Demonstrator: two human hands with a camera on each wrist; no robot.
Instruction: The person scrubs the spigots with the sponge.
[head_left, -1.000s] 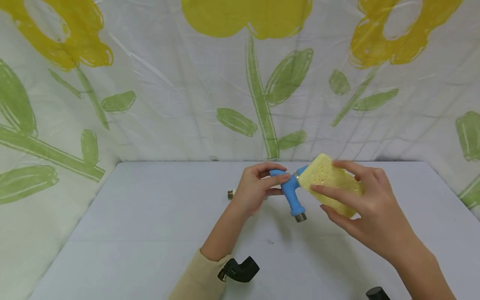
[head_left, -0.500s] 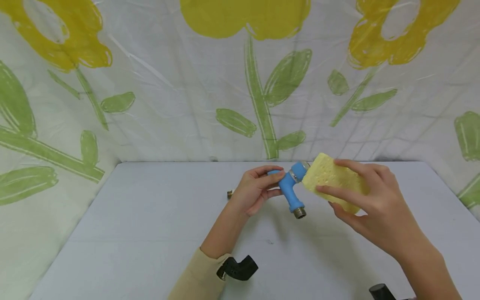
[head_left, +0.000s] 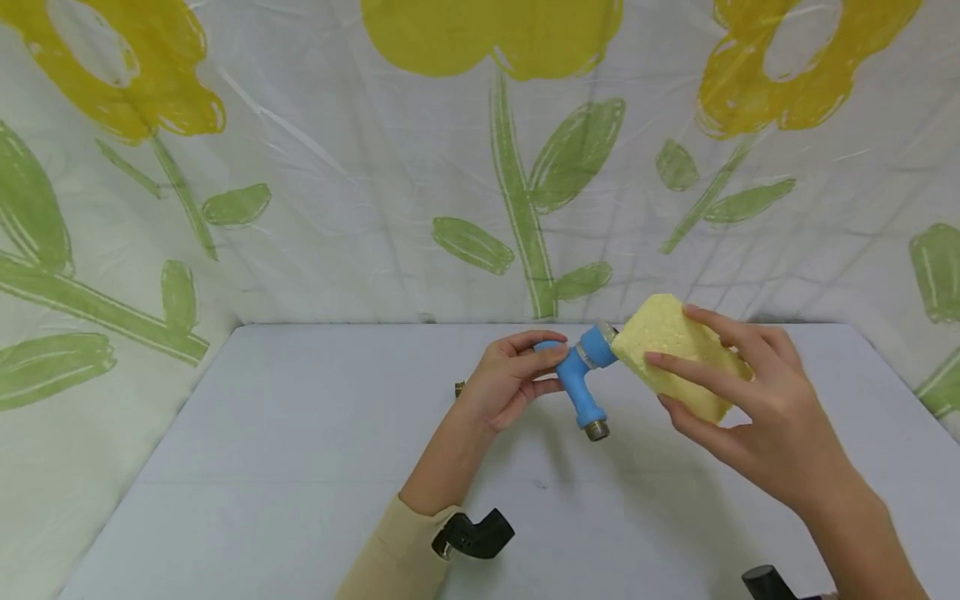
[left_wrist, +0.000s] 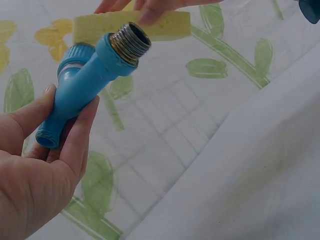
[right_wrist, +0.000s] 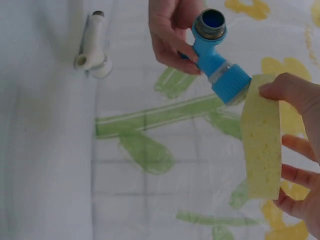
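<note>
My left hand (head_left: pixel 504 385) pinches a blue plastic pipe fitting (head_left: pixel 577 375) with a side branch, a ribbed cap and a threaded metal end. In the left wrist view, thumb and fingers close around the narrow end of the fitting (left_wrist: pixel 82 90). A yellow sponge (head_left: pixel 678 354) is held between the thumb and fingers of my right hand (head_left: pixel 757 400). One sponge corner meets the ribbed cap's end. The right wrist view has the sponge (right_wrist: pixel 262 140) edge-on, up against the cap. Both things are raised above the table.
A white fitting (right_wrist: pixel 94 45) of similar shape lies on the white table (head_left: pixel 262 433), mostly hidden behind my left hand in the head view. Behind the table hangs a pale sheet (head_left: pixel 337 208) with painted yellow flowers. Black wrist mounts (head_left: pixel 474 533) sit at the sleeves.
The sponge has moved right and slightly up along the cap, uncovering more of the blue end. My left hand and the fitting have shifted only slightly left.
</note>
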